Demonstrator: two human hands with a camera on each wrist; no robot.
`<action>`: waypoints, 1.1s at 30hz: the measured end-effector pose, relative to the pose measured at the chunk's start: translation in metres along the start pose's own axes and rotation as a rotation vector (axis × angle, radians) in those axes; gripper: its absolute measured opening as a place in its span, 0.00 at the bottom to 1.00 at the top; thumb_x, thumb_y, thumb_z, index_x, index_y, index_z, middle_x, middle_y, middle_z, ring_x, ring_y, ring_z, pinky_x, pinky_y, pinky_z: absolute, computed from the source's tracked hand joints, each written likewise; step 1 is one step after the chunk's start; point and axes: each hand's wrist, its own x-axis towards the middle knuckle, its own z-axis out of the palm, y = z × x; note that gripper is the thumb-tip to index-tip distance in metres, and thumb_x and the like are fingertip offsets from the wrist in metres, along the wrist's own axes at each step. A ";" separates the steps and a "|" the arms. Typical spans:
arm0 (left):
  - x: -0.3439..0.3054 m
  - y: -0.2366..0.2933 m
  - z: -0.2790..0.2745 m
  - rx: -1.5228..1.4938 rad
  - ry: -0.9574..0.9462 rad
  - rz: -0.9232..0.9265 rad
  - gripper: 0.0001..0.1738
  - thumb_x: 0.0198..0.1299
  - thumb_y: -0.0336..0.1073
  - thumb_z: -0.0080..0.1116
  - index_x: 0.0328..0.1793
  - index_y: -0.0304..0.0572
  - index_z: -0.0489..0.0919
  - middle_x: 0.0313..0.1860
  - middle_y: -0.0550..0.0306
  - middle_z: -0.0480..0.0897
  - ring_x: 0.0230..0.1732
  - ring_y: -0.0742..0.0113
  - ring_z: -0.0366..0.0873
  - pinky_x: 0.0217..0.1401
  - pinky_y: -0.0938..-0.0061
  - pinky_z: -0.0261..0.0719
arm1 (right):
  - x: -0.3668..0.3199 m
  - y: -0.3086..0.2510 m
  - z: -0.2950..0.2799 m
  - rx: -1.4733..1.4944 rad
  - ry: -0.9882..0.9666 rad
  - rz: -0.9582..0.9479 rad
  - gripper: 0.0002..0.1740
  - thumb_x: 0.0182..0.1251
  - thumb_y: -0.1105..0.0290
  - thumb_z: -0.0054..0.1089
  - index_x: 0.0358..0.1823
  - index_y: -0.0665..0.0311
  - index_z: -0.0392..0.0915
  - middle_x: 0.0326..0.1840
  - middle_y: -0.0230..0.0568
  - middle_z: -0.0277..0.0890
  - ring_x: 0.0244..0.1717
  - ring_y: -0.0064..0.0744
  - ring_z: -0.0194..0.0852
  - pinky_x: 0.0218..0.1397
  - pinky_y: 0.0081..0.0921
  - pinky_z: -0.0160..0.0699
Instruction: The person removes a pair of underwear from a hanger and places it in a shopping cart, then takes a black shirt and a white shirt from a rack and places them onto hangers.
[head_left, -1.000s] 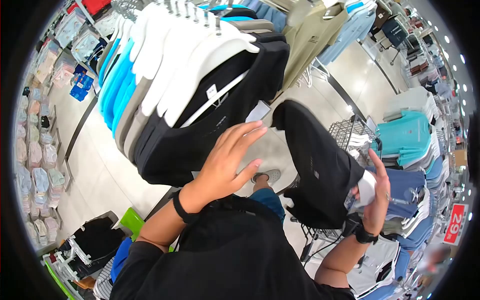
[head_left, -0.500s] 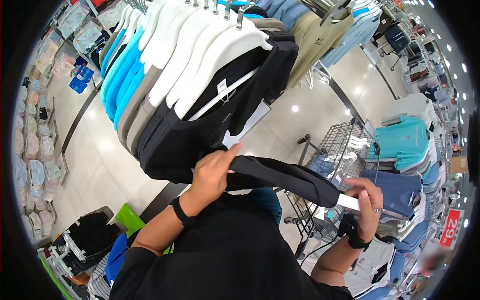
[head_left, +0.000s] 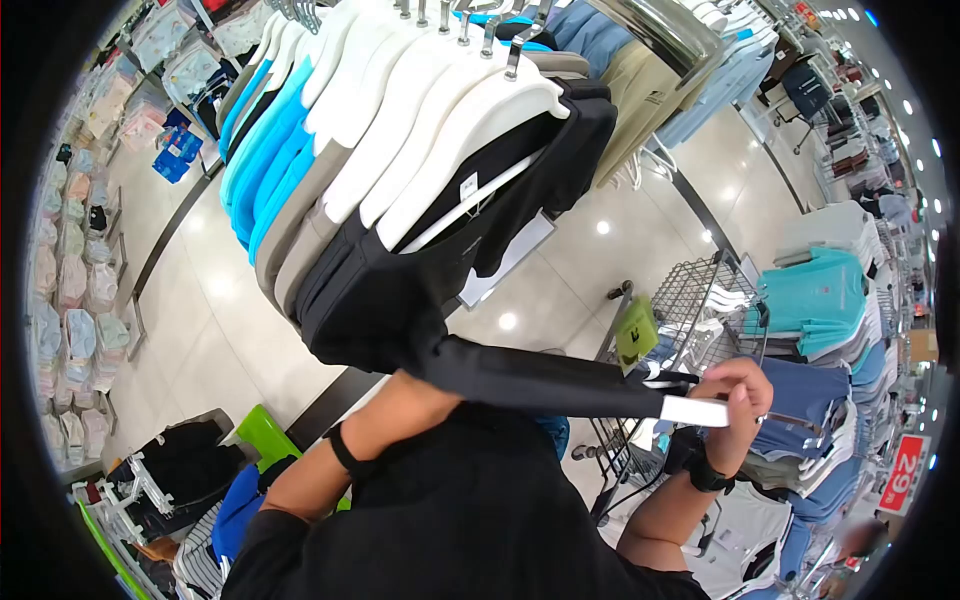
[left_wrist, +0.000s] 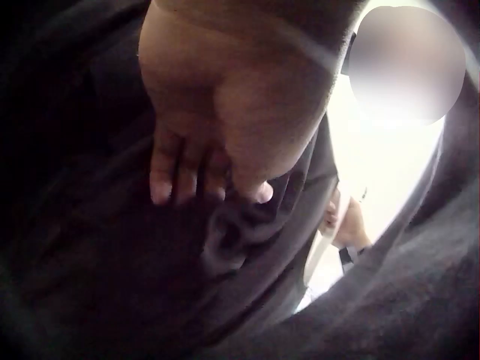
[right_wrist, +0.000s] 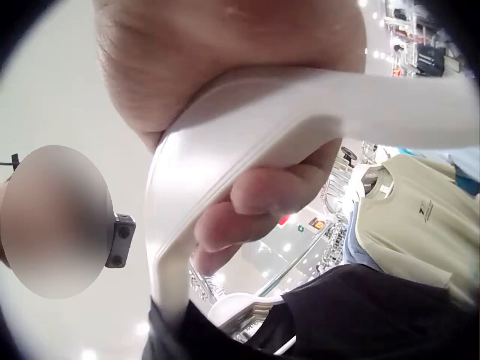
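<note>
My right hand [head_left: 743, 390] grips a white clothes hanger [head_left: 695, 411], its fingers curled round the hanger's shoulder in the right wrist view. A black T-shirt [head_left: 560, 380] hangs stretched sideways from that hanger toward my left hand [head_left: 418, 400]. In the head view the shirt's cloth hides the left fingers. The left wrist view shows that hand inside the dark fabric [left_wrist: 97, 247], fingers extended and thumb beside them. Just beyond the left hand, another black T-shirt [head_left: 360, 300] hangs at the front of a rack on a white hanger [head_left: 450, 140].
Behind the front shirt hang several grey, blue and white garments. A wire shopping cart [head_left: 690, 300] stands ahead on the right, with a green card [head_left: 636, 334] near it. Turquoise shirts [head_left: 815, 300] hang at the right, beside a red price sign [head_left: 903, 475]. Packaged goods line the left wall.
My left hand went from spread and apart from the shirt to inside its cloth. The shirt swung from hanging folded to stretched level between both hands. My right hand still holds the hanger.
</note>
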 end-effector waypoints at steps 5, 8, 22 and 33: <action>-0.026 -0.010 -0.040 -0.175 0.091 -0.157 0.04 0.54 0.31 0.63 0.34 0.38 0.83 0.31 0.54 0.82 0.30 0.53 0.79 0.36 0.66 0.76 | 0.001 -0.005 0.000 -0.121 -0.232 -0.132 0.19 0.60 0.58 0.61 0.34 0.72 0.83 0.23 0.45 0.83 0.22 0.32 0.83 0.27 0.21 0.76; -0.021 0.012 -0.079 -0.234 0.106 -0.187 0.11 0.53 0.37 0.67 0.36 0.38 0.83 0.31 0.54 0.81 0.31 0.55 0.78 0.37 0.66 0.76 | 0.007 -0.004 0.007 -0.239 -0.338 -0.289 0.14 0.52 0.64 0.62 0.31 0.70 0.84 0.20 0.45 0.81 0.18 0.36 0.80 0.23 0.24 0.74; 0.020 0.042 0.001 -0.443 -0.316 -0.062 0.17 0.64 0.46 0.62 0.43 0.39 0.74 0.30 0.51 0.79 0.28 0.48 0.78 0.29 0.61 0.73 | 0.035 -0.007 0.048 -0.368 -0.349 -0.335 0.10 0.54 0.69 0.57 0.25 0.68 0.83 0.15 0.39 0.77 0.15 0.33 0.77 0.21 0.24 0.70; 0.052 0.045 0.052 -0.194 -0.205 -0.186 0.21 0.65 0.46 0.61 0.50 0.35 0.73 0.36 0.43 0.81 0.36 0.43 0.81 0.37 0.57 0.78 | -0.012 0.054 0.148 0.280 0.593 0.095 0.46 0.65 0.81 0.61 0.79 0.67 0.42 0.74 0.50 0.54 0.67 0.37 0.63 0.65 0.31 0.70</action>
